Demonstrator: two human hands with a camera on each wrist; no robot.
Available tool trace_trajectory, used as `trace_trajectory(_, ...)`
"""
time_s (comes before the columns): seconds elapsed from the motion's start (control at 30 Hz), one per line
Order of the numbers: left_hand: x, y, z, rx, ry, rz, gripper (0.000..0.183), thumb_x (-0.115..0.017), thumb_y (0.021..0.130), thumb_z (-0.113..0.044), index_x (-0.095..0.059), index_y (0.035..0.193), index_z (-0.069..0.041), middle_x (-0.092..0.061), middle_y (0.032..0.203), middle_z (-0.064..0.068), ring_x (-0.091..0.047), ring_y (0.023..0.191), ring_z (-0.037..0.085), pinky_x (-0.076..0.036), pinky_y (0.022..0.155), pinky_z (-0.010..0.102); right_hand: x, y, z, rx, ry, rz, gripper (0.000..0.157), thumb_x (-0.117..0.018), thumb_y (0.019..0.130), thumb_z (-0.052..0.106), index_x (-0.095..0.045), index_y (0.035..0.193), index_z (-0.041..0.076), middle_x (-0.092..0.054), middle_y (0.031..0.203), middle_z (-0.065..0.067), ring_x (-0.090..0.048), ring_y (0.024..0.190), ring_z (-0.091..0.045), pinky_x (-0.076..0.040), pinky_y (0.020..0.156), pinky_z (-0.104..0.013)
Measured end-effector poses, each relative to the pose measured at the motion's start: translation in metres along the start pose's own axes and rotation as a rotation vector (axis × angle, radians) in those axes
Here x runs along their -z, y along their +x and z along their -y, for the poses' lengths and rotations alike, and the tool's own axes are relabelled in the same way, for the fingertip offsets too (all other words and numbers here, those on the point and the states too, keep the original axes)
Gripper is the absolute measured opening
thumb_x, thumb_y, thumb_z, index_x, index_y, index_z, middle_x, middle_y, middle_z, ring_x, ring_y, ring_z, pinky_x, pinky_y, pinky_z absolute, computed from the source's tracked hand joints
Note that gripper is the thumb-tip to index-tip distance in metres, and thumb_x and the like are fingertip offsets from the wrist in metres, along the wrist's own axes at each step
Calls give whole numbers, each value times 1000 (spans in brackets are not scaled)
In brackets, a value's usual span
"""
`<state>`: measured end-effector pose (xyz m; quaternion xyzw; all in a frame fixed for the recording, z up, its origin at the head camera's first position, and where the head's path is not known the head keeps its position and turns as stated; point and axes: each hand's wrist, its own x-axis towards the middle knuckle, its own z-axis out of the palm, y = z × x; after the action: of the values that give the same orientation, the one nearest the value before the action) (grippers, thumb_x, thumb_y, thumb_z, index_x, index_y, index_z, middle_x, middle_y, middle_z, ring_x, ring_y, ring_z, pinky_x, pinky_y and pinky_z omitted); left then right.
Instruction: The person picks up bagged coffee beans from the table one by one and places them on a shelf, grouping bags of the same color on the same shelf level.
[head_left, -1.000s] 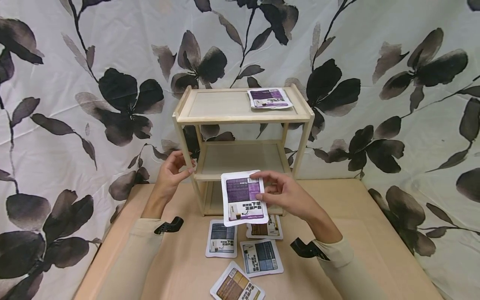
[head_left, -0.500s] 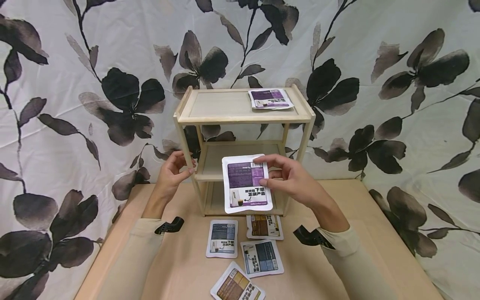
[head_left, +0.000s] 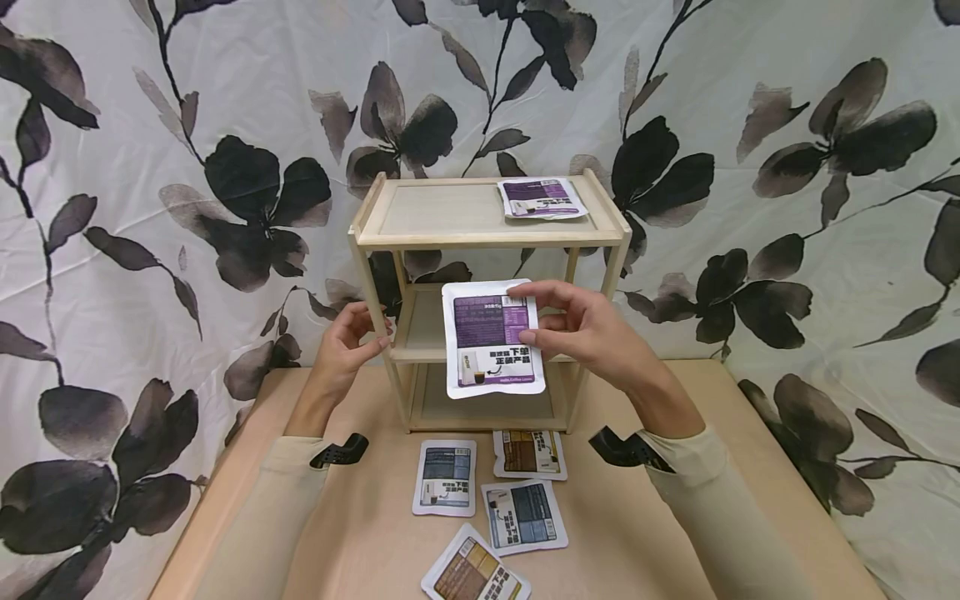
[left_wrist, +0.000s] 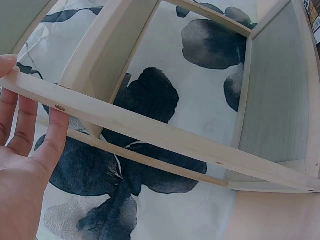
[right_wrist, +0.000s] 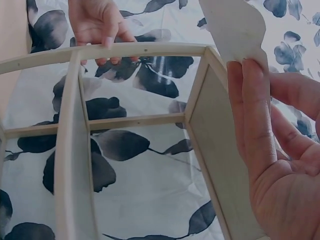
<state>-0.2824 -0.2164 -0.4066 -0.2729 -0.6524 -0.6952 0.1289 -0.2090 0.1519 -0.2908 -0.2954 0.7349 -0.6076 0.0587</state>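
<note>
My right hand [head_left: 596,333] pinches a white and purple coffee sachet [head_left: 491,362] by its right edge, upright in front of the middle shelf. In the right wrist view the sachet [right_wrist: 237,30] shows its plain pale side between thumb and fingers. My left hand [head_left: 341,358] grips the left front post of the small wooden shelf rack [head_left: 480,243]. The left wrist view has the thumb on one side of this post [left_wrist: 150,132] and the fingers on the other. Another purple sachet [head_left: 542,198] lies on the top shelf, at the right.
On the table [head_left: 360,533] in front of the rack lie a blue sachet [head_left: 444,477], a second blue sachet [head_left: 525,517], a brown sachet [head_left: 529,455] and an orange-brown sachet [head_left: 476,568]. A floral cloth [head_left: 480,108] hangs behind the rack.
The right hand has raised the purple sachet from over the table sachets to the height of the middle shelf. My left hand stays on the post.
</note>
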Motion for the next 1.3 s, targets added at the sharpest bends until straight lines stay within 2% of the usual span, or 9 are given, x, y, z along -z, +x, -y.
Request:
trace_trajectory(0.07, 0, 1, 0, -3, 3, -1, 47, -67, 86, 16, -46, 128, 15, -64, 107, 23, -61, 101, 20, -50, 85, 29, 2, 3, 2, 5, -4, 0, 54, -72, 93, 3, -52, 143, 9, -68, 119, -21, -73, 95, -29, -61, 76, -42)
trace_trajectory(0.17, 0, 3, 2, 1, 8, -2, 48, -67, 86, 16, -45, 129, 16, -67, 106, 12, -61, 101, 20, -50, 85, 29, 5, 7, 6, 7, -11, 0, 54, -72, 93, 4, -52, 143, 9, -68, 118, -21, -74, 94, -30, -61, 74, -43)
trace_trajectory(0.3, 0, 3, 3, 5, 8, -3, 47, -66, 86, 16, -47, 128, 14, -69, 104, -1, -61, 101, 21, -50, 85, 29, 8, 12, 11, 6, -29, -2, 54, -73, 93, 7, -53, 144, 11, -68, 117, -20, -73, 93, -30, -61, 74, -43)
trace_trajectory(0.37, 0, 4, 3, 8, 10, -6, 45, -67, 86, 16, -51, 128, 10, -69, 104, -2, -61, 101, 21, -50, 85, 28, 10, 15, 14, 11, -37, 0, 55, -73, 93, 8, -53, 145, 13, -67, 117, -19, -73, 93, -30, -61, 75, -42)
trace_trajectory(0.57, 0, 6, 2, 12, 13, -11, 45, -67, 86, 15, -52, 128, 7, -68, 106, 5, -61, 102, 21, -51, 85, 29, 16, 23, 23, 47, -77, 11, 57, -73, 93, 7, -52, 146, 13, -66, 120, -17, -72, 94, -30, -60, 78, -37)
trace_trajectory(0.77, -2, 6, 4, 23, 14, -16, 44, -67, 87, 14, -60, 125, -5, -66, 108, 16, -62, 102, 18, -54, 84, 27, 23, 30, 33, 41, -99, -5, 57, -74, 93, 7, -53, 146, 13, -65, 121, -16, -71, 93, -28, -60, 75, -33)
trace_trajectory(1.0, -3, 5, 4, 24, 13, -19, 44, -67, 86, 15, -57, 126, 0, -65, 107, 17, -62, 101, 18, -54, 83, 27, 30, 37, 48, 68, -136, -37, 57, -74, 92, 6, -54, 145, 13, -64, 117, -17, -71, 91, -28, -60, 76, -32)
trace_trajectory(1.17, -2, 5, 3, 23, 20, -14, 45, -67, 87, 14, -52, 128, 7, -65, 107, 17, -62, 101, 18, -53, 84, 28, 34, 43, 59, 76, -128, -46, 57, -74, 92, 7, -55, 145, 15, -62, 123, -16, -70, 96, -28, -60, 77, -31)
trace_trajectory(1.3, -2, 5, 2, 21, 20, -16, 44, -67, 86, 14, -57, 127, 2, -64, 107, 21, -62, 101, 18, -51, 84, 28, 36, 48, 66, 88, -148, -58, 57, -75, 92, 7, -55, 145, 15, -61, 122, -15, -71, 95, -28, -60, 77, -31)
